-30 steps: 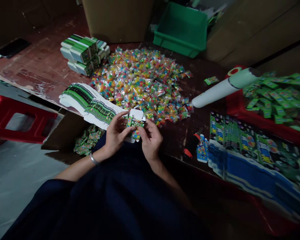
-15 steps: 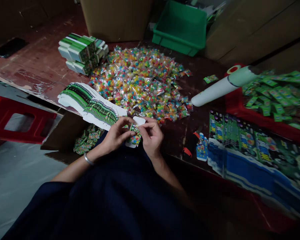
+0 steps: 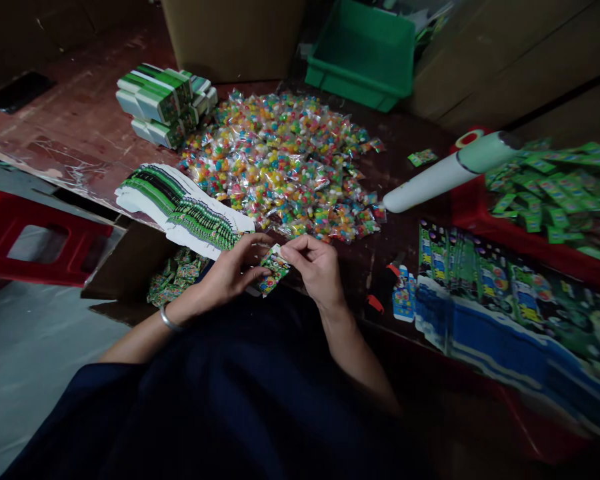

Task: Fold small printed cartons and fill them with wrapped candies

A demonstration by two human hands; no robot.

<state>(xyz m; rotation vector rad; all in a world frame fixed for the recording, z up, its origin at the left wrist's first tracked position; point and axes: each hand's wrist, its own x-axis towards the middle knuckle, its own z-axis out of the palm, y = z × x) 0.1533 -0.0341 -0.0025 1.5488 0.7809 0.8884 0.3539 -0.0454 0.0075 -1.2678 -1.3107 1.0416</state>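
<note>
**Small carton pinched between both hands at the near worktop edge**

- Dark reddish wooden worktop (image 3: pixel 75 127): carries everything below.
- Heap of clear cellophane sweet packets, multicoloured (image 3: pixel 285 160): 12 o'clock of the hands, near. Slippery film, loose pile.
- Green plastic bin (image 3: pixel 363 57): 1 o'clock, well apart, beyond the heap.
- Fanned row of flat printed blue-and-green cartons (image 3: pixel 505 300): 3 o'clock, overlapping like shingles.
- White cylindrical roll with red end cap (image 3: pixel 447 175): 2 o'clock, lying down, long axis running 2 to 8 o'clock.
- Stack of folded green-and-white boxes (image 3: pixel 163 103): 11 o'clock, beyond the flat stack.
- Fanned stack of flat green-and-white carton blanks (image 3: pixel 185 212): 10 o'clock, just beside the left hand.
- Left hand (image 3: pixel 230 270): closed in a pinch on the carton's lower-left end, thumb on top.
- Right hand (image 3: pixel 317 267): fingertips closed on its upper-right end.
- Small green printed cardboard carton (image 3: pixel 274 268): held between the hands, just above the worktop edge. Long axis about 1 to 7 o'clock, printed face up.

Handling, my read: very light, thin card, stiff along creases, crushes if squeezed on the faces. Hold by the edges and corners; end flaps are the weak spot. Can't tell if the flaps are tucked.
</note>
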